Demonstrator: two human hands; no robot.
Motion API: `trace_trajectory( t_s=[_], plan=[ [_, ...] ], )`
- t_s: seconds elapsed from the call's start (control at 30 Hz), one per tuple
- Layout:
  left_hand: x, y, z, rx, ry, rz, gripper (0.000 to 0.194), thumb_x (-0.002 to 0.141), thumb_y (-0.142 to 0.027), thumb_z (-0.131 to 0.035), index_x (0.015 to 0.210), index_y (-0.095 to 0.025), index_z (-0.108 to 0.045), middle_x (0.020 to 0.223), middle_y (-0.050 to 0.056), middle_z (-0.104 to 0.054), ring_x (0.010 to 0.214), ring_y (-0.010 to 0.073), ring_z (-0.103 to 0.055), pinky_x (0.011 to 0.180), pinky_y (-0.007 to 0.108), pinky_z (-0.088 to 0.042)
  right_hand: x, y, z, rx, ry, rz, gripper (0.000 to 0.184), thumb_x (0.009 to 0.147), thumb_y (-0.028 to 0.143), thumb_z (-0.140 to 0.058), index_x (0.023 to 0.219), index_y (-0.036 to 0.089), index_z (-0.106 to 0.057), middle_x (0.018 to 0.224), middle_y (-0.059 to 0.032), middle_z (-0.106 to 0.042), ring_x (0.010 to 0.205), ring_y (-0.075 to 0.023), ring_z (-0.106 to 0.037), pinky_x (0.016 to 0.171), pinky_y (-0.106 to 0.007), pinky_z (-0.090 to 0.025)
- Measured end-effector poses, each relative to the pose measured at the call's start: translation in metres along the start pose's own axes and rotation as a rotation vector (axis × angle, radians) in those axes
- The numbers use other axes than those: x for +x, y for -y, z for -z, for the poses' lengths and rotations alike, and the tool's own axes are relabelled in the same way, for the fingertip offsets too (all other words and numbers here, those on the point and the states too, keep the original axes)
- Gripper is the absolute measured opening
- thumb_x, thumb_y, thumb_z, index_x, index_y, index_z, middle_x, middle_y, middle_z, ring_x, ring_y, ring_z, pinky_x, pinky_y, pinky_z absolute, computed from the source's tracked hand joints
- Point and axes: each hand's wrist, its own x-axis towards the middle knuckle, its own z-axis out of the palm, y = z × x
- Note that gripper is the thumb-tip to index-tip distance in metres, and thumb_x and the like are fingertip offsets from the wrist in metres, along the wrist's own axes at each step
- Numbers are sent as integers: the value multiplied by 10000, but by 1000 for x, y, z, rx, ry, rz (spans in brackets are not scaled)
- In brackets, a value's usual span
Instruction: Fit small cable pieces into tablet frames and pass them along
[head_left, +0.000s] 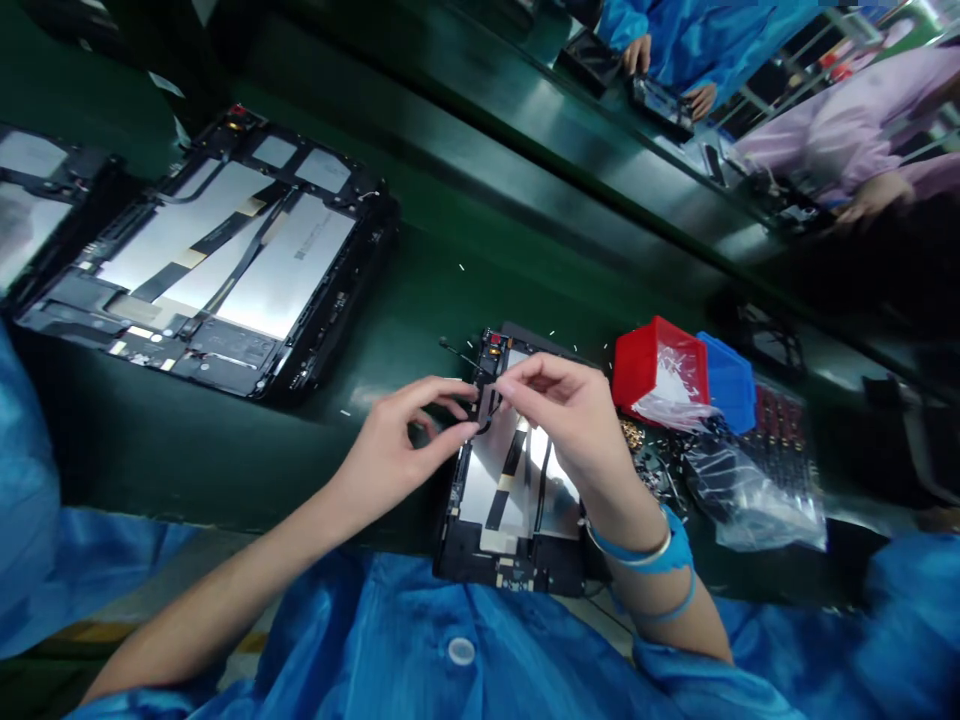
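An opened tablet (491, 500) lies in front of me, its silver battery, flat ribbon cables and black frame exposed. My right hand (570, 405) pinches a thin black cable (491, 408) at the tablet's upper left side with thumb and index finger. The black cable's loose end (454, 347) sticks out past the tablet's left edge. My left hand (409, 432) is at that same edge, thumb and index finger apart on either side of the cable area. Whether its fingertips touch the frame I cannot tell. A blue band circles my right wrist.
A stack of opened tablets (247, 240) stands left, with another partly visible beyond. To the right are a red bin (652, 365) of white pieces, a blue bin (731, 380), a clear plastic bag (750, 490) and small metal parts. Co-workers' hands (637, 55) handle devices across the bench.
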Motion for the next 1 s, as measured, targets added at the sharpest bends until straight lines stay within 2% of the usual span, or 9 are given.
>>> trace_trajectory(
  t_s=[0.07,0.17,0.27,0.4,0.47,0.57,0.67,0.87,1.0],
  plan=[
    [0,-5,-8,-125,66,32,193,795,-268,-683,972,-191,-685,930,24,-712,773,135,-656,584,205,-485,-7,-6,-1,180,0,-56,140,717,319,-696,679,193,-649,584,22,-613,532,-95,-540,522,-242,-427],
    [-1,-11,-15,-211,103,42,96,831,-255,-638,799,-172,-673,764,4,-691,699,120,-635,608,208,-476,-16,-11,2,260,4,-66,121,700,303,-717,696,199,-656,595,27,-622,535,-92,-552,515,-234,-434],
    [-2,-15,-12,-142,196,46,189,871,-262,-573,725,-163,-639,689,-3,-657,657,117,-610,620,221,-462,-23,-11,14,103,77,-20,91,699,252,-708,681,190,-644,599,29,-609,533,-79,-521,494,-214,-398],
    [-7,-18,-2,150,347,50,202,871,-272,-565,705,-175,-624,620,-26,-613,555,101,-532,509,218,-376,-30,-5,27,-173,299,-2,34,704,188,-651,674,173,-644,545,42,-550,497,-67,-457,466,-205,-344],
    [-11,-16,3,252,325,24,154,880,-294,-566,800,-189,-644,636,-35,-620,522,93,-506,479,215,-359,-28,-5,29,-183,351,-13,44,718,193,-633,683,167,-641,551,39,-550,506,-68,-470,475,-204,-353],
    [-17,-7,10,386,107,-83,207,900,-326,-553,1052,-203,-619,744,-17,-658,590,111,-567,524,219,-423,-15,-9,29,-132,339,-83,84,736,219,-623,683,155,-616,564,27,-571,508,-69,-489,483,-204,-369],
    [-20,6,17,581,-25,-245,230,906,-291,-541,1106,-192,-595,874,27,-687,730,151,-637,655,258,-507,4,-15,32,-135,399,-191,110,735,218,-618,657,153,-577,501,40,-543,471,-70,-495,480,-205,-377],
    [-22,18,21,769,67,-516,228,887,-156,-528,1108,-138,-585,1060,109,-688,949,216,-669,815,326,-555,19,-22,32,-234,521,-232,70,716,141,-586,655,155,-556,453,80,-476,428,-54,-417,449,-197,-309],
    [-25,23,20,804,146,-632,285,874,-118,-535,1157,-125,-571,1137,142,-669,995,233,-660,848,358,-564,13,-17,26,-403,489,-186,97,706,137,-601,623,162,-557,456,89,-438,445,-51,-379,462,-200,-286]
  ],
)
